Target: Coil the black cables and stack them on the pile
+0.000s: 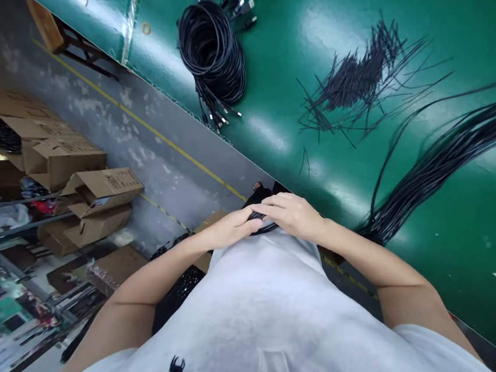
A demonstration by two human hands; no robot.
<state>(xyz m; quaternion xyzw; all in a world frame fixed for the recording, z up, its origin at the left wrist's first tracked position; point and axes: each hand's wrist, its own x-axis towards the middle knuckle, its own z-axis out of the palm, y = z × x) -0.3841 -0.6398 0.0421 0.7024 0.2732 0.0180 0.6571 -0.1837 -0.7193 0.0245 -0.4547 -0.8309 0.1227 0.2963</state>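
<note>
My left hand (230,228) and my right hand (291,213) meet close to my chest, at the edge of the green table (362,179). Both close around a small bundle of black cable (259,215), which shows only between the fingers and just beyond them. My right hand lies over the top of the bundle, and my left hand pinches it from the side. My white shirt hides the lower part of both wrists.
A coil of black cables with plugs (212,54) lies on the table's far left. A heap of short black ties (358,82) lies in the middle, and a long sheaf of black cables (443,164) runs from the right. Cardboard boxes (93,194) stand on the floor at left.
</note>
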